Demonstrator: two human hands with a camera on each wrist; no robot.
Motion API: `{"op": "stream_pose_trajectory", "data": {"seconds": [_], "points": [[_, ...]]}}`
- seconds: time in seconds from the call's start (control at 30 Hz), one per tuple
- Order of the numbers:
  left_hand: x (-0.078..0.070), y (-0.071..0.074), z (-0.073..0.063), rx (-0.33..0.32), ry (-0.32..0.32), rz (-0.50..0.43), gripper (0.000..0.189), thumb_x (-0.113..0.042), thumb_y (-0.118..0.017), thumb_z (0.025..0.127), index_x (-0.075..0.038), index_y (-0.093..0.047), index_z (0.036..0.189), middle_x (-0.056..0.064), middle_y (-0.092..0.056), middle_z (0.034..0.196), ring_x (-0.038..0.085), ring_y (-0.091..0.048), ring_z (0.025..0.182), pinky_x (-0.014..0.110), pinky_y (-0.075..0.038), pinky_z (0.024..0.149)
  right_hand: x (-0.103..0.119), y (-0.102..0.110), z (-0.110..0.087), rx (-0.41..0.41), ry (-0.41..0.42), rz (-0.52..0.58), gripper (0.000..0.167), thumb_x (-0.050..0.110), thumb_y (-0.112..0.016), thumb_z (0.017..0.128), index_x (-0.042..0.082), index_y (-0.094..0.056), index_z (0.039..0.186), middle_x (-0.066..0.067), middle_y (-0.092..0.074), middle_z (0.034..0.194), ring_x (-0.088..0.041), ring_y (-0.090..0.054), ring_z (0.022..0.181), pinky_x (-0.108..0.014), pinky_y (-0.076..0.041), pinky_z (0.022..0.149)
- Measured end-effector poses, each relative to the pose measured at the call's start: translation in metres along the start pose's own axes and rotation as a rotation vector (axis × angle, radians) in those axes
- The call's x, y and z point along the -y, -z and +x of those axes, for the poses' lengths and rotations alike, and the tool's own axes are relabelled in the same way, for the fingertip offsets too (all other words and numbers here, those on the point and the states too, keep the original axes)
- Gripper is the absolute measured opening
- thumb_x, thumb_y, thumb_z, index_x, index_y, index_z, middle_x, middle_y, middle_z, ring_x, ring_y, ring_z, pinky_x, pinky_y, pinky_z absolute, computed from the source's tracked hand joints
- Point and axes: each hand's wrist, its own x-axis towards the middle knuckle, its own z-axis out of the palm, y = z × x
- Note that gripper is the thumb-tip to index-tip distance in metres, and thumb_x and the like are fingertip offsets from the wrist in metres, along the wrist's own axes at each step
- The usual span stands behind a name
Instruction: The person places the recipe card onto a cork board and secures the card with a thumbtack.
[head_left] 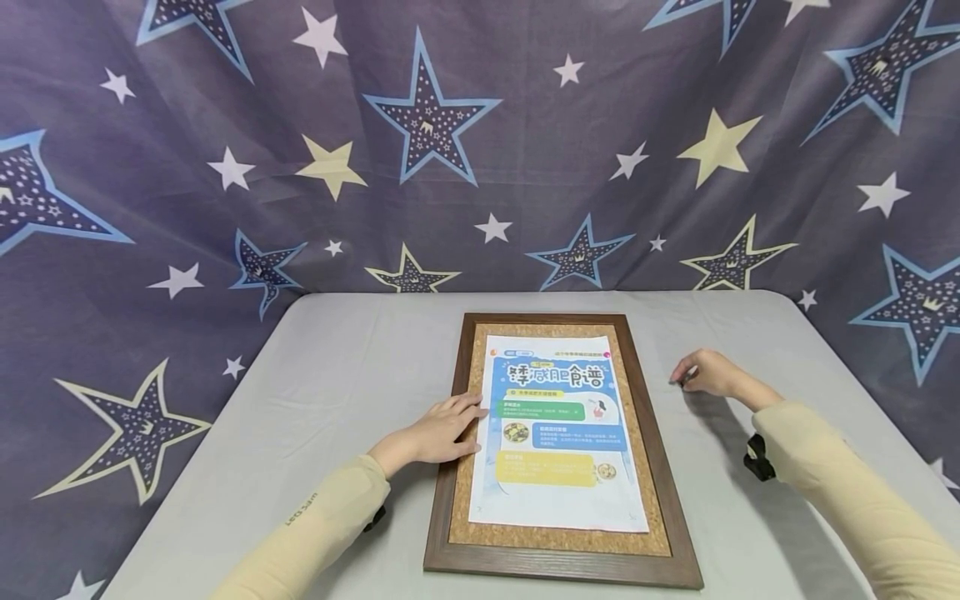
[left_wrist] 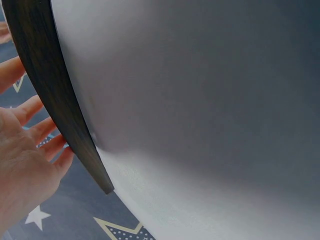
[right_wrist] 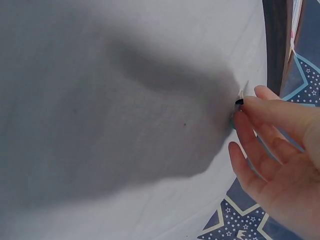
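A printed poster (head_left: 525, 504) lies on a cork board (head_left: 465, 492) with a dark wooden frame (head_left: 438, 533). An orange pin (head_left: 493, 352) sits at its top left corner and a pink pin (head_left: 607, 355) at its top right. My left hand (head_left: 438, 429) rests with spread fingers on the board's left side, the fingertips reaching the poster's edge. To the right of the board, low over the table, my right hand (head_left: 708, 373) pinches a small black push pin (right_wrist: 239, 102). Its thin metal point shows in the right wrist view; a bit of teal shows beside the fingertips.
The board lies on a table with a pale grey cloth (head_left: 337, 367). Behind and at both sides hangs a dark curtain (head_left: 525, 167) printed with stars. Black straps show under both sleeves, the right strap (head_left: 759, 457) more plainly.
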Motion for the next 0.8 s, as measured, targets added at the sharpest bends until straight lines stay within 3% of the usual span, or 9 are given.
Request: {"op": "stream_pose_trajectory", "data": {"seconds": [0.57,0.8], "points": [[0.0013,-0.0011,0.0005,-0.002,-0.003,0.003,0.054,-0.033,-0.048,0.09,-0.004,-0.036,0.133,0.016,-0.021,0.143,0.032,-0.016,0.131,0.048,-0.017,0.103,-0.0047,-0.003,-0.001,0.014,-0.061,0.019,0.012,-0.013,-0.061,0.067,-0.007,-0.066,0.077,-0.015,-0.065,0.075,-0.03,-0.061,0.073,-0.036,-0.05,0.063],[0.0013,-0.0006,0.0009,-0.002,-0.006,0.003,0.054,-0.033,-0.048,0.09,-0.004,-0.036,0.133,0.016,-0.021,0.143,0.032,-0.016,0.131,0.049,-0.017,0.103,-0.0058,-0.0044,0.0,0.005,-0.048,-0.004,0.011,-0.014,-0.061,0.067,-0.007,-0.066,0.075,-0.013,-0.065,0.072,-0.027,-0.062,0.07,-0.031,-0.05,0.06]]}}
